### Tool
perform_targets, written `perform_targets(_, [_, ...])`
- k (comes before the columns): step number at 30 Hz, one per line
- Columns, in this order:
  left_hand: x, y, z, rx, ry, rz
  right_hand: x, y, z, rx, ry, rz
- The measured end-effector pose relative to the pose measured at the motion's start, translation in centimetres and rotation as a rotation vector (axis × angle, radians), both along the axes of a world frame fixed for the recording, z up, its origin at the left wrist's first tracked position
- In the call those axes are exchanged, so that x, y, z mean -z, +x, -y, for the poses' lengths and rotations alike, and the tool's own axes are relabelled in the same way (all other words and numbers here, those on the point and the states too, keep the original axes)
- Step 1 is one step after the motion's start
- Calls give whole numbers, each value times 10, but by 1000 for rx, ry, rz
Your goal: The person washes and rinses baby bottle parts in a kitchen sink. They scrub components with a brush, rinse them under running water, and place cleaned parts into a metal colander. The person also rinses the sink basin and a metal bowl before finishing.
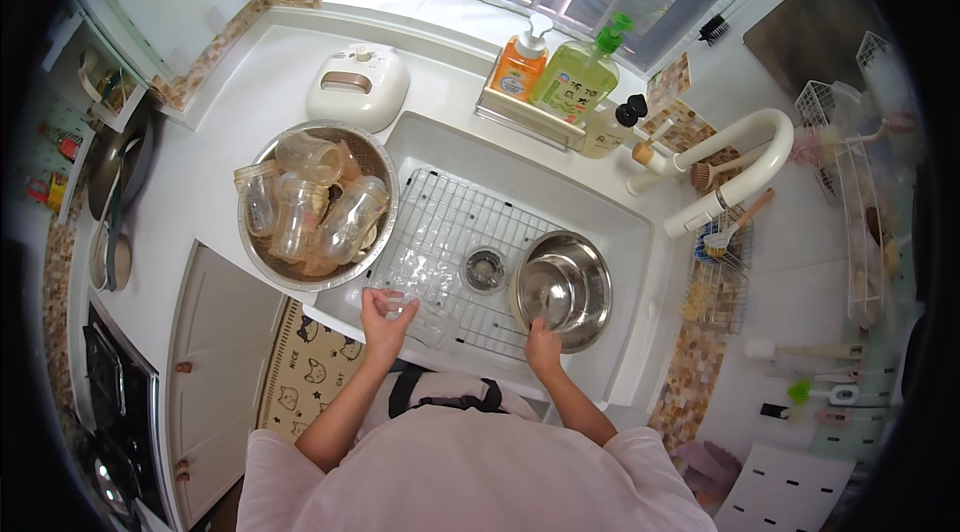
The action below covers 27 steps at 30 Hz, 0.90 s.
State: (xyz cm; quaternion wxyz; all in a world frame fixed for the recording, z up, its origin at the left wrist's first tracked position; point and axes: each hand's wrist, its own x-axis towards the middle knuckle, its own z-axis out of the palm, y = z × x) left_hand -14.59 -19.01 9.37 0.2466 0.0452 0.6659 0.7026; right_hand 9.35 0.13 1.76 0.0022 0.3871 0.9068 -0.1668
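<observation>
My left hand point(386, 326) pinches a clear, see-through container point(431, 322) over the near left part of the white sink point(637, 254). The container's exact shape is hard to make out. At the near rim of a shiny stainless steel pot point(589, 284), my right hand point(542, 346) has its fingers closed on the edge. That pot rests tilted in the right part of the sink, on a wire sink grid point(442, 209). A steel basin point(253, 262) of amber-tinted clear baby bottles point(300, 209) stands left of the sink.
A white rice cooker point(360, 86) sits behind the basin. On the sink's back ledge, a rack point(525, 116) holds an orange pump bottle point(519, 67) and a green pump bottle point(574, 82). The white faucet point(772, 149) arches at the right. The drain point(484, 269) is uncovered mid-sink.
</observation>
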Motion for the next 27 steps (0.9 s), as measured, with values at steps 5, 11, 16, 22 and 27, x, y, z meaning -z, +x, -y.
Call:
perform_targets(5, [-7,2,0,-14,-42,13,13,-1,6,-18,-33,-14])
perform_targets(11, [-11,3,3,-54,-7,115,24,-2,12,-87,-46,0])
perform_targets(16, [-3,3,0,-73,-16,297,32,-5,11,-100,-76,116])
perform_targets(22, [8,2,-15,4,-57,824,10,-24,11,-27,-161,334])
perform_targets(27, [24,17,-38,32,112,1181,-54,-61,19,-12,-561,-278])
